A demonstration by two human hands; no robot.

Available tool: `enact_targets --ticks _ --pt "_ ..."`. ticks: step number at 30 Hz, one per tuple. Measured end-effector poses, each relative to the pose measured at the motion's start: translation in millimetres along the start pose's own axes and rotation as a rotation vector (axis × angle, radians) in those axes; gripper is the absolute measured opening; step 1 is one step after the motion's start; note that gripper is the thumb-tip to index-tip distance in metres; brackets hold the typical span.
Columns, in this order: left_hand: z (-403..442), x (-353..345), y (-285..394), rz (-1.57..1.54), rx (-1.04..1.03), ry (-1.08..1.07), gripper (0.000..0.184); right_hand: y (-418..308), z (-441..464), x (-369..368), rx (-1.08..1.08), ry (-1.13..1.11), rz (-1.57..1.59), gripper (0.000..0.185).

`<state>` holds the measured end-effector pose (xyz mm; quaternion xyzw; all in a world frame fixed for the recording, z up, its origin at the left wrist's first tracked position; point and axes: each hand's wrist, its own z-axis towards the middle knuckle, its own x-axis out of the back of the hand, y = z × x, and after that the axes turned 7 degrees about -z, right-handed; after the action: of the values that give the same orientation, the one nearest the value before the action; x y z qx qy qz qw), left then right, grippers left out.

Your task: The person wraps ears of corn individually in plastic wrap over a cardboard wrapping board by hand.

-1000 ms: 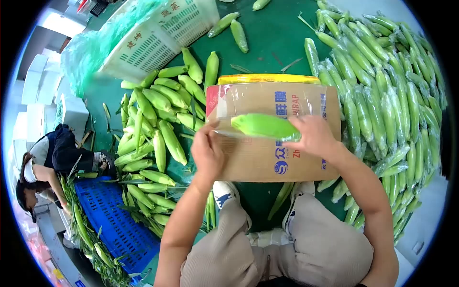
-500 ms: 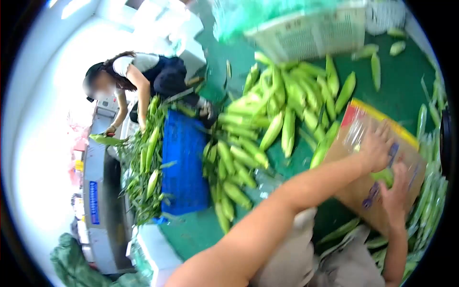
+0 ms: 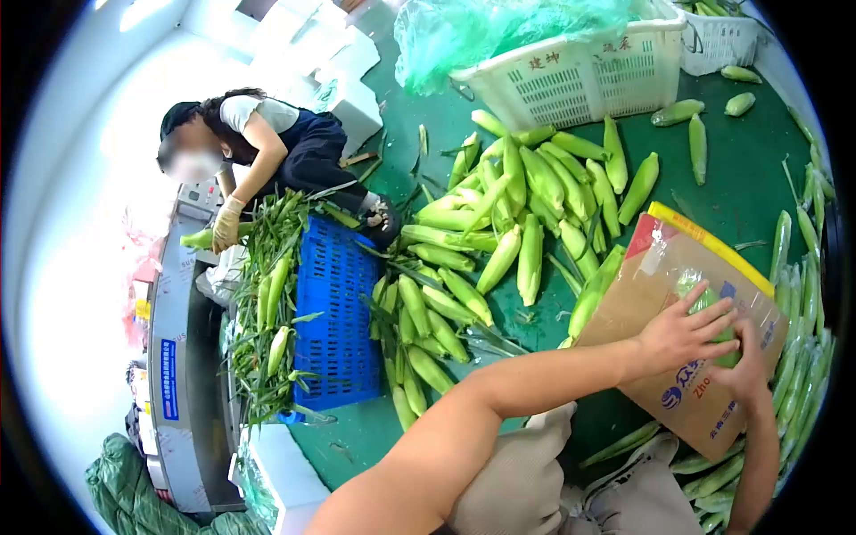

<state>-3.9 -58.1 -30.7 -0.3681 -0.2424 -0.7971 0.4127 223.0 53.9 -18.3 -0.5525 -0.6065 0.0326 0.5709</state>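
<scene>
On a flat piece of cardboard (image 3: 660, 294) in front of me lies an ear of corn (image 3: 698, 298) in green husk, with what looks like clear film around it. My left hand (image 3: 685, 337) is closed over its upper side, fingers wrapped across it. From the right, my right hand (image 3: 747, 361) grips its lower end, its fingers close to those of the left. The two hands partly cover the ear. Left of the cardboard, a large heap of husked corn ears (image 3: 530, 250) spreads over the green floor.
A blue crate (image 3: 337, 316) heaped with corn and leaves stands left, with a co-worker (image 3: 267, 134) crouching behind it. At the back is a white crate (image 3: 571, 76) with green plastic. Film-wrapped ears (image 3: 798, 357) line the right edge.
My left hand has come down from lying flat on the cardboard onto the ear, joining my right hand there. The ear is turned and raised slightly in view. The co-worker's arm has shifted.
</scene>
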Motion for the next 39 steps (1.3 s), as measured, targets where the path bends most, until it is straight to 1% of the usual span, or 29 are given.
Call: enact_targets --ticks 1,2,4,5,6,7,8,10,11,12,15,16,17,19,20,23,26,29,31,33,35,36,37,39 --pt "5 1 -3 0.036 -0.044 0.034 0.051 4 -7 -3 0.06 0.007 0.097 0.091" --pt "6 -2 -2 -0.009 -0.027 -0.024 0.052 9 -14 -14 0.128 0.024 0.2 0.092" --pt "0 -11 5 -0.09 0.004 -0.162 0.054 -15 -14 6 0.086 -0.127 0.132 0.09" --pt "5 -2 4 -0.14 0.071 -0.316 0.053 -27 -14 17 0.069 -0.203 0.094 0.089" --pt "17 10 9 -0.201 0.163 -0.471 0.053 -59 -6 54 -0.04 -0.423 -0.052 0.088" --pt "26 18 12 -0.264 0.257 -0.624 0.052 -74 1 70 -0.145 -0.647 -0.204 0.087" --pt "32 18 6 -0.293 0.262 -0.696 0.051 -41 14 68 -0.122 -0.47 -0.241 0.085" --pt "46 29 2 -0.327 0.28 -0.903 0.05 1 33 51 0.001 -0.148 -0.288 0.082" --pt "55 32 -1 -0.336 0.276 -0.991 0.049 -4 43 39 0.103 0.003 -0.299 0.081" --pt "53 23 0 -0.362 0.295 -0.986 0.052 -9 50 32 0.206 0.157 -0.311 0.08" --pt "57 19 -6 -0.468 0.201 -1.128 0.055 -11 48 4 0.345 0.059 -0.66 0.079" --pt "54 21 -5 -0.51 0.226 -1.108 0.059 5 50 -10 0.307 0.082 -0.613 0.079" --pt "49 18 -5 -0.58 0.259 -1.181 0.06 13 49 -18 0.352 0.148 -0.644 0.078" --pt "43 8 -8 -0.701 0.332 -1.304 0.061 23 49 -24 0.396 0.187 -0.66 0.079" --pt "32 -3 -5 -0.675 0.349 -1.333 0.063 22 45 -26 0.379 0.132 -0.644 0.079" --pt "33 22 10 -0.634 0.357 -1.332 0.062 10 45 -14 0.307 0.097 -0.623 0.081" --pt "16 44 19 -0.752 0.448 -1.251 0.06 -9 37 -8 0.276 0.023 -0.579 0.084" --pt "-21 37 45 -0.884 0.423 -1.327 0.056 -11 34 -11 0.256 0.023 -0.596 0.09" --pt "-40 54 76 -1.029 0.508 -1.59 0.056 -8 33 -16 0.277 0.057 -0.625 0.089" --pt "-88 31 107 -1.118 0.341 -1.737 0.058 -11 30 -19 0.292 0.083 -0.651 0.087" --pt "-90 45 98 -1.263 0.324 -1.796 0.06 -32 3 -26 0.295 0.092 -0.67 0.086" --pt "-93 44 95 -1.226 0.343 -1.829 0.061 -77 -27 -17 0.173 -0.074 -0.424 0.086" --pt "-94 48 95 -1.239 0.375 -1.763 0.061 -113 -58 -12 0.049 -0.256 -0.178 0.086" --pt "-86 56 80 -1.24 0.423 -1.634 0.061 -99 -98 -48 0.071 -0.532 -0.191 0.091"
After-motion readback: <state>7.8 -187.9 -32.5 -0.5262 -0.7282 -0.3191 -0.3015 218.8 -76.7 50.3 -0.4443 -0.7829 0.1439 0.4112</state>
